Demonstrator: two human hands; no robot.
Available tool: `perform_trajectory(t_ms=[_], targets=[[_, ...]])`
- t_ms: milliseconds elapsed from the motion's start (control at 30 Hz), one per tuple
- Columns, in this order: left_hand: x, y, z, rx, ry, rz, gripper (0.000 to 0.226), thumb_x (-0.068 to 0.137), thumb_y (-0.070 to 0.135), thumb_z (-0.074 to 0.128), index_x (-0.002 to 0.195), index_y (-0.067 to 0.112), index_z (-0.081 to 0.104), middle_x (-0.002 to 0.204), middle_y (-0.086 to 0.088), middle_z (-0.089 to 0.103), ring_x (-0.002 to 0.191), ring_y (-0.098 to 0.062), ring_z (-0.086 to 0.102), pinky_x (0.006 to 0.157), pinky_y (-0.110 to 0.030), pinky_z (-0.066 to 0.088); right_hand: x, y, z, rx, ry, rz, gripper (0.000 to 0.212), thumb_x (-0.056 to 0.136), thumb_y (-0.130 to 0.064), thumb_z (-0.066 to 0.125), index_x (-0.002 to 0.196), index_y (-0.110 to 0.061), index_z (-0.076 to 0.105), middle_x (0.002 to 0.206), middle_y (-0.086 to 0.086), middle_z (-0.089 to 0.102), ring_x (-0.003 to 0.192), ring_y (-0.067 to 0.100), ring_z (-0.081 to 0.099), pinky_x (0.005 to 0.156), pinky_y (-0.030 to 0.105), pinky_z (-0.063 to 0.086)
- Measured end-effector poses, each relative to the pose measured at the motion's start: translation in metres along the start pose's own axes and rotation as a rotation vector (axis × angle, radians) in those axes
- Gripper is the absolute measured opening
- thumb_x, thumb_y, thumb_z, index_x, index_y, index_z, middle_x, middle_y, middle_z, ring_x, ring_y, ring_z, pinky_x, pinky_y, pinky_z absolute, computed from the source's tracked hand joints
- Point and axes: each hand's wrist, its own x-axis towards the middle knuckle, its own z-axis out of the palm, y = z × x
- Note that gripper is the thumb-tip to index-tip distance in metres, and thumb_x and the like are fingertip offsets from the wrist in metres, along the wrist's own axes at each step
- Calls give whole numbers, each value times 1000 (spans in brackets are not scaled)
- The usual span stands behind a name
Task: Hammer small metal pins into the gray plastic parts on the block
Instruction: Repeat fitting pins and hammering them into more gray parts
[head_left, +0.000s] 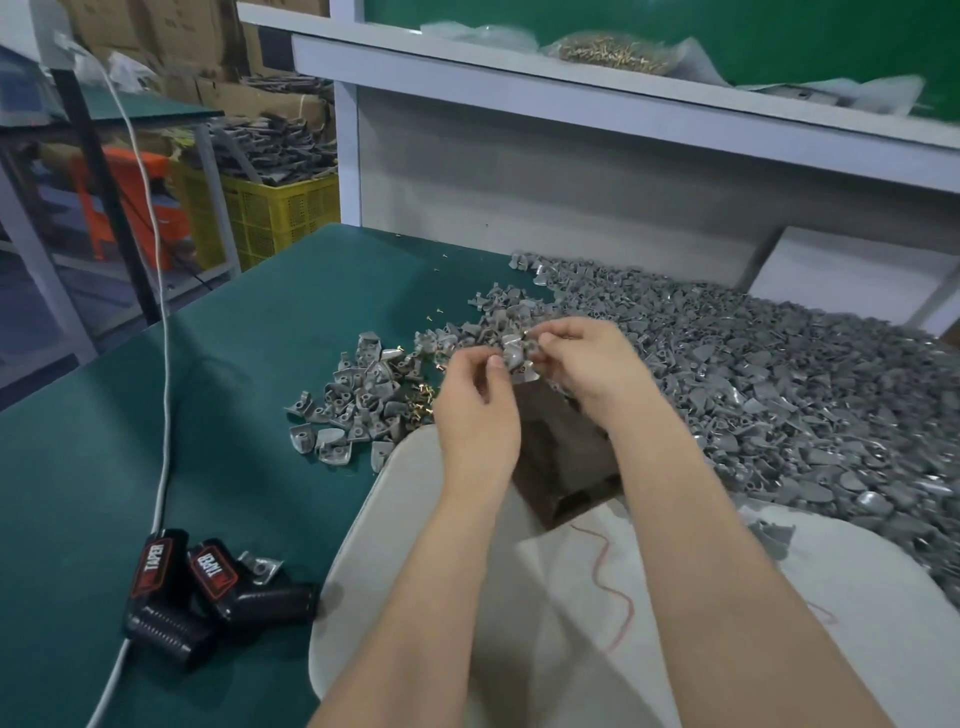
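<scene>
Above the block (561, 457), a part (511, 354) is pinched in the left grip (478, 395) and what seems a pin (529, 336) in the right grip (587, 364); pin-fitting is judged in hand, with seating on the block needed next.

Bare green mat (182, 389) leftward; gray-part heap (779, 389) right, smaller pile (353, 405) ahead-left.
</scene>
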Motion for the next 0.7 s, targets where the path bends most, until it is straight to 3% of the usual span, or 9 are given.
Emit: perform_trajectory(t_ms=[67, 133, 200, 300, 467, 567, 700], targets=[[-8, 2, 6, 179, -160, 73, 14, 97, 16, 46, 99, 16, 60, 90, 8, 61, 86, -12, 55, 70, -17, 35, -18, 6, -25, 11, 51, -30, 22, 93, 1, 49, 88, -14, 63, 80, 1, 61, 69, 9, 56, 69, 24, 51], [-15, 8, 11, 231, -265, 85, 15, 98, 17, 44, 101, 17, 59, 96, 5, 63, 89, -11, 57, 75, -20, 38, -36, 13, -40, -54, 123, -80, 19, 93, -4, 52, 93, -20, 61, 85, -2, 61, 71, 7, 55, 67, 24, 47], [-19, 15, 14, 40, -361, -28, 14, 100, 15, 41, 97, 15, 55, 101, -1, 65, 89, -8, 64, 82, -21, 48, -50, 20, -43, -131, 170, -140, 19, 93, -7, 52, 98, -24, 59, 94, -4, 62, 81, 7, 57, 73, 26, 47], [-22, 23, 16, -237, -466, -249, 17, 102, 14, 36, 95, 13, 52, 101, -6, 67, 77, 0, 68, 67, -13, 53, -61, 28, -39, -284, 225, -212, 18, 94, -10, 52, 95, -28, 56, 96, -9, 62, 91, 8, 59, 85, 30, 50], [-24, 27, 13, -341, -481, -342, 19, 102, 11, 35, 109, 3, 50, 90, -6, 68, 71, -3, 69, 62, -12, 53, -66, 34, -39, -387, 294, -272, 12, 91, -12, 58, 89, -24, 60, 88, -6, 65, 85, 12, 61, 85, 32, 50], [-23, 29, 11, -317, -465, -305, 16, 102, 11, 36, 105, 3, 50, 91, -9, 69, 74, -6, 69, 66, -14, 54, -67, 31, -41, -361, 323, -299, 17, 89, -12, 60, 84, -27, 61, 83, -10, 66, 81, 10, 64, 81, 29, 52], [-19, 20, 7, 89, -385, -56, 15, 99, 14, 42, 95, 17, 56, 97, 1, 65, 90, -11, 63, 82, -21, 48, -67, 31, -45, -98, 282, -135, 19, 90, -5, 57, 81, -21, 61, 78, 0, 68, 73, 15, 68, 75, 28, 56]])
